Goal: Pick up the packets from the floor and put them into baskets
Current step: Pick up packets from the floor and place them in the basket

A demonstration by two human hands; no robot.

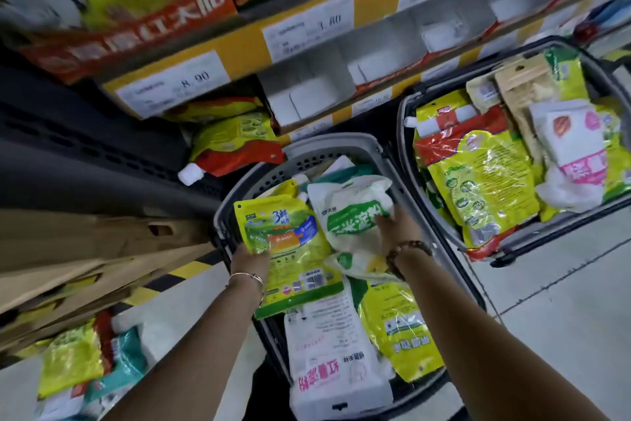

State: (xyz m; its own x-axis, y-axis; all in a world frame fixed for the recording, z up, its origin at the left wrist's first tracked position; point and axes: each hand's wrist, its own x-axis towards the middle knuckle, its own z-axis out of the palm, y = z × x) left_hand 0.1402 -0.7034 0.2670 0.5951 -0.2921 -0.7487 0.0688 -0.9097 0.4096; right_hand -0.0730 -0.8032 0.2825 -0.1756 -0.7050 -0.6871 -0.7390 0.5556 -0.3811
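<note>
Packets (pixel 75 359) lie on the floor at lower left, nearest us, so there's work left to do. Over the near basket (pixel 223 215), the left hand (pixel 251 260) has its fingers pinching a yellow packet (pixel 286 232) by its edge, angled flat, probably to save room. The right hand (pixel 397 231), fingers grasping a white bag (pixel 348 212), seems to be tucking it in alongside. Beyond, the far basket (pixel 406 120) looks full, which is likely why this one's getting loaded.
</note>
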